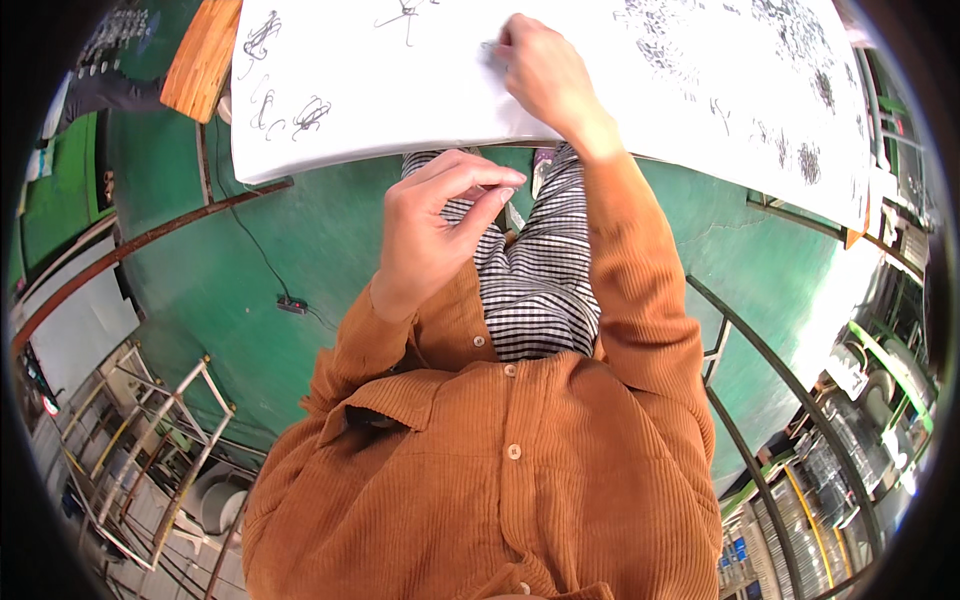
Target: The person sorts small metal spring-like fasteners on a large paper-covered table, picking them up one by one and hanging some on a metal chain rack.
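My left hand is raised in front of the near table edge, above my lap. Its thumb and fingertips come together in a pinch, and whatever they hold is too small to make out. Over the white tabletop reaches my right hand, its fingers curled closed. A greyish smear shows beside those fingertips, too blurred to name. Thin black curled pieces lie in tangled clumps at the table's left. To the right spread many tiny black pieces, with a denser heap near the front right edge.
A wooden board adjoins the table's left end. On the green floor lies a black cable with a small box. Metal frames stand at lower left and as a dark rail at right.
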Tool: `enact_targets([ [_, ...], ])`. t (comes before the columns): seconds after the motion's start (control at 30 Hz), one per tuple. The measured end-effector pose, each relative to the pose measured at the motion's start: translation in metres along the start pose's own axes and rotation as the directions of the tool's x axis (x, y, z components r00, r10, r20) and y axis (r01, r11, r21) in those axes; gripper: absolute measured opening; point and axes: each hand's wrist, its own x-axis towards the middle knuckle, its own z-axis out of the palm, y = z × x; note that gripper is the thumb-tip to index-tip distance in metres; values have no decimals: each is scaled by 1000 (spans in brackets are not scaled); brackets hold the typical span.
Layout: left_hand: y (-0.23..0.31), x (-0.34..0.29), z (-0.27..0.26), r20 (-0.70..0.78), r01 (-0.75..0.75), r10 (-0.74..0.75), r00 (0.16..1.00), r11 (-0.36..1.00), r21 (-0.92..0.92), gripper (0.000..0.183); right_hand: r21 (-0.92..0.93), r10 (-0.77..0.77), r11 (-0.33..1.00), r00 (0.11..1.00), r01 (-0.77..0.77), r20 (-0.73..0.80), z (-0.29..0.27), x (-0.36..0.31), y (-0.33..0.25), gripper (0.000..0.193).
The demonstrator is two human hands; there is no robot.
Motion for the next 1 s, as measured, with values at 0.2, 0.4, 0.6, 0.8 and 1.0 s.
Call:
enact_targets([
  [0.2,-11,1,-4,44,50,-48,998,998,-29,19,797,368,449,897,-403,246,-84,-98,-40,8],
  [0.4,-13,3,1,-47,20,-25,999,994,-105,31,910,363,214,894,-355,263,-84,-129,-58,7],
  [0.6,-2,4,2,29,123,-121,992,989,-81,29,904,325,367,940,-222,98,-68,-122,-56,9],
  [0.8,-6,4,10,-13,-8,7,1000,1000,-22,31,907,286,403,958,-124,4,-67,-125,-55,11],
  [1.0,-30,49,-9,27,-13,6,1000,962,273,23,899,335,428,940,-91,-64,-71,-132,-59,12],
])
